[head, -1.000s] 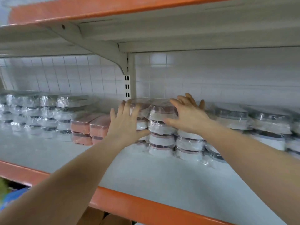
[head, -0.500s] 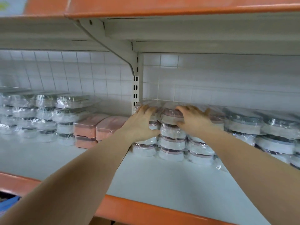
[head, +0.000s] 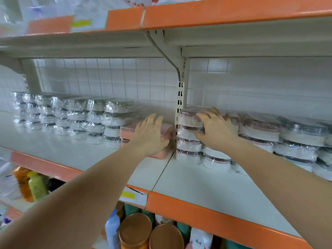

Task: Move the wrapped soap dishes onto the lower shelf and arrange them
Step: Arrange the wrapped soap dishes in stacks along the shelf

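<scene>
- Head view: wrapped soap dishes (head: 190, 135), round, white bodies with dark or pinkish lids under crinkled clear film, stand in stacks four high on the white shelf (head: 206, 191) with the orange front edge.
- More stacks run right along the tiled back wall (head: 125, 78); a separate block of stacks (head: 71, 115) sits at the far left.
- Pink boxes (head: 125, 131) lie between the left block and the upright post (head: 180, 97).
- Left hand (head: 150, 135): fingers straight, palm flat on the pink boxes, gripping nothing.
- Right hand (head: 217, 132): fingers spread over the top, thumb pressed to the front of the stack just right of the post.
- Against half a second ago: the left hand has left the dish stack and gone to the pink boxes; the right stays on the stack. The camera now sits further back and takes in bottles (head: 134, 230) on the shelf below.
</scene>
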### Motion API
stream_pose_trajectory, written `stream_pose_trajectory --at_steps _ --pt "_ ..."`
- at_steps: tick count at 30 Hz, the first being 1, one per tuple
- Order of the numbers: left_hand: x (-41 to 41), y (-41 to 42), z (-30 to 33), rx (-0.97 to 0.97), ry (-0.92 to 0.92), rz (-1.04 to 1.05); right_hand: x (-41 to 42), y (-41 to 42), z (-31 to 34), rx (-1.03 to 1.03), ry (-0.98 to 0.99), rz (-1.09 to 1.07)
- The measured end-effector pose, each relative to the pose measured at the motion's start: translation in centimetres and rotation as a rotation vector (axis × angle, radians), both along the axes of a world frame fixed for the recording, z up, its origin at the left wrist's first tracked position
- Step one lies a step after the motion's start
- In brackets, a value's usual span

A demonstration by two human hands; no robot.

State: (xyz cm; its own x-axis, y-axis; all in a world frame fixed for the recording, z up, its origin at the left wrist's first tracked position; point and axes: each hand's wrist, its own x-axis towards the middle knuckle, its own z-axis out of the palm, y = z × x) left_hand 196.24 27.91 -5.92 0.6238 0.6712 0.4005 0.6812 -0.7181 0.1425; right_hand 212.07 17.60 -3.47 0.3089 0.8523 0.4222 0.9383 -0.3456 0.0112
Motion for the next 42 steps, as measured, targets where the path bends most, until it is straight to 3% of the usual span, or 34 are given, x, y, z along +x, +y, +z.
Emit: stream_pose_trajectory --at_steps 8,19,24,33,42 --pt "-10.1 6.2 -0.4 -0.024 0.003 0.053 -9.6 7.1 0.9 -0.054 0.008 0.084" --pt "-24.7 20.1 -1.2 -0.1 0.116 0.062 -23.1 20.8 -0.9 -0.044 0.225 0.057" --pt "-24.7 24.1 -1.3 -0.089 0.051 0.017 -22.1 23.5 -0.2 0.033 0.305 -0.044" --pt "-21.4 29.3 0.6 0.058 0.028 -0.015 -19.9 28.6 1.7 0.08 0.22 -0.059" --pt "-18.5 34.2 2.1 0.15 0.072 -0.143 -19.5 32.8 1.5 -0.047 0.234 -0.107"
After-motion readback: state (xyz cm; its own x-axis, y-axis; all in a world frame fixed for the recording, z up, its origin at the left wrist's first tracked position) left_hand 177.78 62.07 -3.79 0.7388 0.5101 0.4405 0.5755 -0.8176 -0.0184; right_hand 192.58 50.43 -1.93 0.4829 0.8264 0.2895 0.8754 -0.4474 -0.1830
